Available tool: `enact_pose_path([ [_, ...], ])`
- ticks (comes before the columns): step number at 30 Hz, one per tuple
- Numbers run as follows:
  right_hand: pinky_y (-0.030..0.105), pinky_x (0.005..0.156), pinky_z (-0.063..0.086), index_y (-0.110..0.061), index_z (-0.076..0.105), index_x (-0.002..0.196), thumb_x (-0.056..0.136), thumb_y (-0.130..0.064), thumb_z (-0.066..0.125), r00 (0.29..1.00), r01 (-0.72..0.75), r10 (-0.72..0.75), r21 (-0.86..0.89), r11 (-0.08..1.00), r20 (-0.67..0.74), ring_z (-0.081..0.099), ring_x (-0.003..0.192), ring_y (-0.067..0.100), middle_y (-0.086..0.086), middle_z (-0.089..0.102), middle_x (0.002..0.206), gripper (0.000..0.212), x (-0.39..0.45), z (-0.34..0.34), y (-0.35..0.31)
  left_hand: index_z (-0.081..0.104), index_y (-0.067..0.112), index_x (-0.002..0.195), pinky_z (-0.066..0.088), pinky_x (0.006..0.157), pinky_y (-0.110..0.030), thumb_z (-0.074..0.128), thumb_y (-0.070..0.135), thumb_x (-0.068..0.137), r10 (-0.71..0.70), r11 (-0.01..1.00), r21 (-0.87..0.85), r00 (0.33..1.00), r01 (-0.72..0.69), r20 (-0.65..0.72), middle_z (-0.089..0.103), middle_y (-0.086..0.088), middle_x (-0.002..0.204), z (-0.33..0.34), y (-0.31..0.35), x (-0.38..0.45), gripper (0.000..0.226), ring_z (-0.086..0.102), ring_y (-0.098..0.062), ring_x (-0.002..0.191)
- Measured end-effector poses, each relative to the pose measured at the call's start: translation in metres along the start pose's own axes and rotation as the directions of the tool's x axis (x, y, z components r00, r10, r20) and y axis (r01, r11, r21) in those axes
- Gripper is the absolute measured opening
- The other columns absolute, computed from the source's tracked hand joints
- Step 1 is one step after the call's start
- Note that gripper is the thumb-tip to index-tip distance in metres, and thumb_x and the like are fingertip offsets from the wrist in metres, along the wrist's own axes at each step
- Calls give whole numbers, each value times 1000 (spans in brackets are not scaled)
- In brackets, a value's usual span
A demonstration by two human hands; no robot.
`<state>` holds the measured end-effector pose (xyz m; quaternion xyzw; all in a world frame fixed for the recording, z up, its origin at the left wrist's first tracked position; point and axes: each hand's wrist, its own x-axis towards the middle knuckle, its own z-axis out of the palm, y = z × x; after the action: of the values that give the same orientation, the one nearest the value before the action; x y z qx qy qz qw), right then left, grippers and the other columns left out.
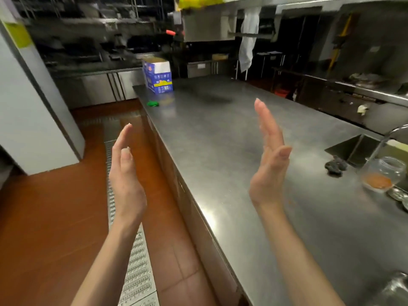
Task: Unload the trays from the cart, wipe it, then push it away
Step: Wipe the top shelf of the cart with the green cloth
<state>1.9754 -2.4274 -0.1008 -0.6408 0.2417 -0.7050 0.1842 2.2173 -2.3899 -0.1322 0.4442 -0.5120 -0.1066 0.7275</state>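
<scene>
Neither a cart nor trays appear in the head view. My left hand [125, 173] is raised over the floor beside the steel counter [231, 133], fingers straight, palm facing right, holding nothing. My right hand [270, 157] is raised above the counter top, fingers straight, palm facing left, also holding nothing. The two palms face each other about a forearm's width apart.
A blue and white cardboard box [157, 77] stands at the counter's far left corner, a green cloth [152, 103] just in front of it. A sink [355, 149], a dark rag [335, 166] and a glass jar [384, 174] sit at right. A metal floor drain grate [134, 261] runs along the brown floor.
</scene>
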Motion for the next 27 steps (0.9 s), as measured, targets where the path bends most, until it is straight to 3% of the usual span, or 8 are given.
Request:
enact_pose_path([
  [8,39,127,21,-17,43,157,104,-68,7,995,-33,23,108,994,93,33,154,18,-4,45,162,82,27,104,46,45,31,159,27,129,-43,27,67,108,-34,989,143,996,46,-86,47,21,160,-61,-45,58,65,38,-3,152],
  [13,33,126,23,-15,42,157,103,-69,8,986,-39,11,167,985,164,34,154,18,-3,45,162,84,52,163,85,44,34,159,29,128,-42,27,52,114,-32,978,199,992,56,-124,46,22,160,-80,-84,101,51,39,-1,151],
  [17,32,126,25,-12,42,158,104,-68,9,982,-31,-8,201,979,191,35,154,18,-2,45,162,84,74,204,130,43,33,159,28,124,-30,25,63,110,-6,975,218,992,34,-130,46,21,161,-78,-122,143,61,38,0,151],
  [24,36,126,26,-17,44,157,103,-71,10,981,-56,11,232,971,191,37,153,18,-5,48,160,83,139,273,226,42,30,160,29,123,-16,25,56,111,4,968,250,992,27,-125,45,20,162,-53,-195,242,58,37,1,151],
  [27,37,126,27,-16,45,156,104,-70,10,979,-67,13,257,964,204,39,152,18,-5,49,159,83,168,300,258,42,28,161,29,123,-18,26,62,109,29,965,260,991,5,-128,45,16,163,-47,-217,277,64,37,-1,152],
])
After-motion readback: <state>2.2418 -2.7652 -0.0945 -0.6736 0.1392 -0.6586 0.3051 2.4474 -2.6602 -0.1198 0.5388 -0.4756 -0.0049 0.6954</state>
